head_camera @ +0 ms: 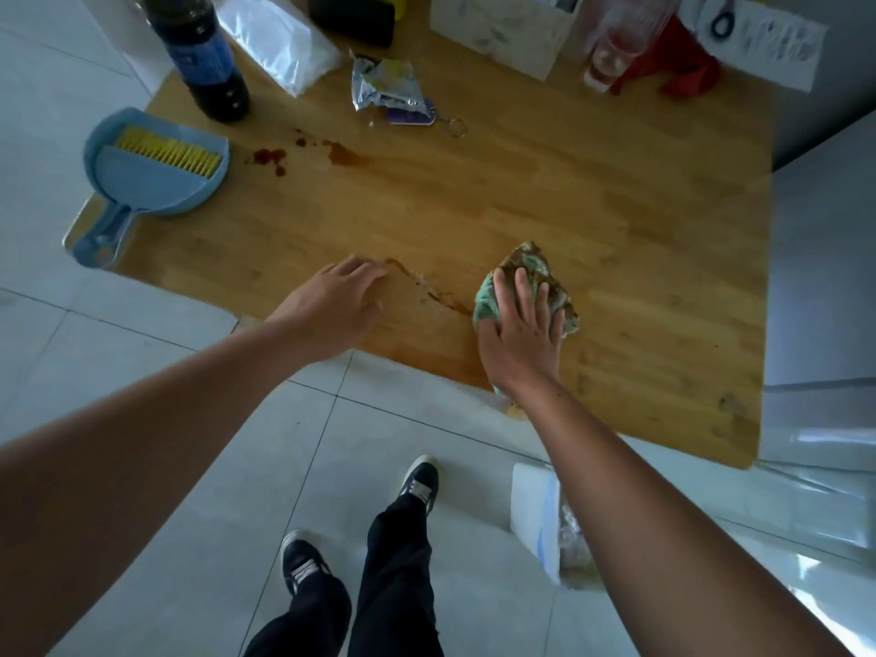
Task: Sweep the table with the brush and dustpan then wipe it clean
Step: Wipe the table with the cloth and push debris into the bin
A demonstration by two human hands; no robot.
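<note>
On the head view, our right hand presses flat, fingers spread, on the stained green cloth near the wooden table front edge. Our left hand rests open, empty. The blue dustpan, holding the yellow-bristled brush, sits at the table's far-left corner.

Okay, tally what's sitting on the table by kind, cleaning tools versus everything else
Cleaning tools: 3: dustpan, brush, cloth
Bottles: 1: dark bottle
Wrappers and bags: 2: foil wrapper, clear bag
Keyrings: 1: keyring
Total: 7
</note>
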